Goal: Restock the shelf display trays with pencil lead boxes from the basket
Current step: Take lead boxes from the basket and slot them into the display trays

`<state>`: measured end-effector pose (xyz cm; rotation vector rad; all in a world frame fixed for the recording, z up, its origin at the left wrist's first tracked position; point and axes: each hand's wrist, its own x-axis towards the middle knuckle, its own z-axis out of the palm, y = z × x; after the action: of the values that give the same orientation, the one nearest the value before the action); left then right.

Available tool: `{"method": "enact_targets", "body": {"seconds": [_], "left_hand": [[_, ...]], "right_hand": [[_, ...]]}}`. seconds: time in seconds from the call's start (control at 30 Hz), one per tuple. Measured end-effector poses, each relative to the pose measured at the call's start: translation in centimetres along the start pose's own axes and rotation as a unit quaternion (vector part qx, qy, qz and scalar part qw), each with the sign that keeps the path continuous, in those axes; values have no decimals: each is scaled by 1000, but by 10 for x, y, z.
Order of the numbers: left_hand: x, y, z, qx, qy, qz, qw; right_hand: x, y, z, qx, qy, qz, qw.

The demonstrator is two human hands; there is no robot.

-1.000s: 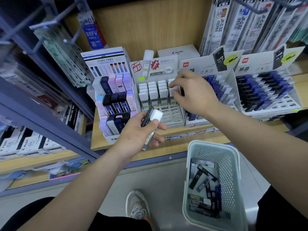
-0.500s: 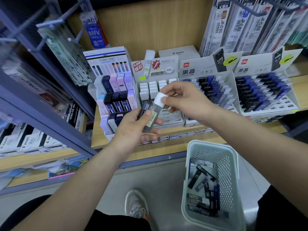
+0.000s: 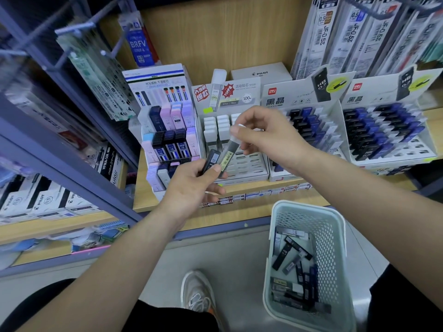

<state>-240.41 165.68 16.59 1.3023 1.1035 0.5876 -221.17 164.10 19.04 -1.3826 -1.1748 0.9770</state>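
Left hand (image 3: 194,185) grips two lead boxes: a black box (image 3: 211,160) under the thumb and the lower end of a white-capped box (image 3: 229,152). Right hand (image 3: 266,137), just above and right of the left, pinches that same box's white cap end, so both hands share it. White display tray (image 3: 249,164) sits right behind the hands. Basket (image 3: 309,248) with more boxes is below the right forearm, near a shoe (image 3: 197,293)

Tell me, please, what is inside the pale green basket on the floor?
The basket holds a loose pile of pencil lead boxes, black, grey and blue, some marked HB. Whatever lies beneath the pile is covered.
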Motion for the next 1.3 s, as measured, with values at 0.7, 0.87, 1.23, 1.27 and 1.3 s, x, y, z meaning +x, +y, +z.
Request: {"method": "enact_targets", "body": {"seconds": [0.7, 0.87, 1.23, 1.27, 1.3], "left_hand": [[-2, -2, -24, 152, 16, 10, 988], [-2, -5, -34, 179, 18, 8, 984], [-3, -5, -41, 191, 17, 20, 981], [-3, -4, -41, 188, 18, 19, 982], [-4, -4, -41, 184, 19, 18, 983]], "right_hand": [[22, 18, 9, -181, 97, -99, 974], [28, 33, 23, -251, 75, -144, 954], [37, 45, 37, -382, 24, -249, 890], [38, 45, 38, -386, 27, -251, 888], [39, 45, 40, -392, 26, -249, 885]]}}
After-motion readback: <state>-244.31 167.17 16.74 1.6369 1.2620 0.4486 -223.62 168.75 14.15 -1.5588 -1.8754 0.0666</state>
